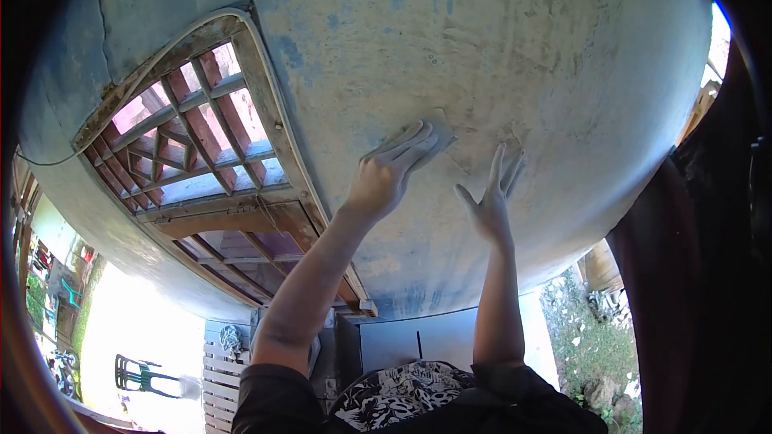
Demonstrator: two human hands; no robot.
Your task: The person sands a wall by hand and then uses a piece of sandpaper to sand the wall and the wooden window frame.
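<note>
A worn plaster wall (498,48) with patches of blue and grey fills most of the view. My left hand (394,165), dusty white at the fingers, presses a flat grey sheet (441,130) against the wall, its fingers close together on it. The sheet looks like sandpaper, though its grain is too small to tell. To the right and slightly lower, my right hand (493,197) is at the wall, fingers stretched and thumb apart, with nothing held. Fine cracks show in the plaster between and above the hands.
At left is a wooden lattice window (189,124) in a wooden frame, with a cable along its edge. Below it are a green chair (145,376) and a slatted white bench (221,390). A dark drape-like shape (667,273) stands at right, beside grassy ground (591,354).
</note>
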